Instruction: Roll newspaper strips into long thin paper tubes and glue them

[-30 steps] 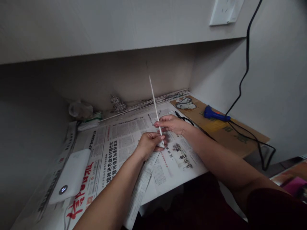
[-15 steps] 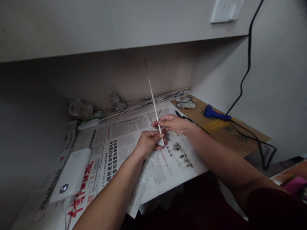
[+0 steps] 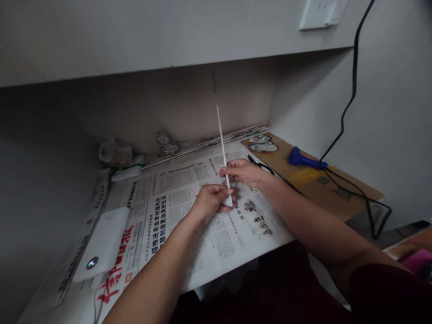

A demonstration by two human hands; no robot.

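Note:
A thin rolled paper tube (image 3: 221, 135) stands up at a slant between my hands, with a thin dark rod (image 3: 213, 84) sticking out of its top. My left hand (image 3: 211, 199) pinches the lower end, where some paper is still flat and flares beside the thumb. Just above, my right hand (image 3: 243, 172) has its thumb and fingers closed around the tube. Both hands are over a printed newspaper sheet (image 3: 216, 243) spread on the desk. Behind my right hand lies a black-handled tool (image 3: 265, 166), partly hidden.
Several thin paper rods (image 3: 232, 133) lie along the back wall. On the right, a blue tool with a black cord (image 3: 307, 159) rests on cardboard (image 3: 324, 191). A white power bank (image 3: 103, 243) lies at left, a plastic bag (image 3: 116, 154) behind it. A ledge overhangs the desk.
The paper strip that hung below my left hand has drawn up and is mostly wound onto the tube. The tube now leans less, its top shifted to the right.

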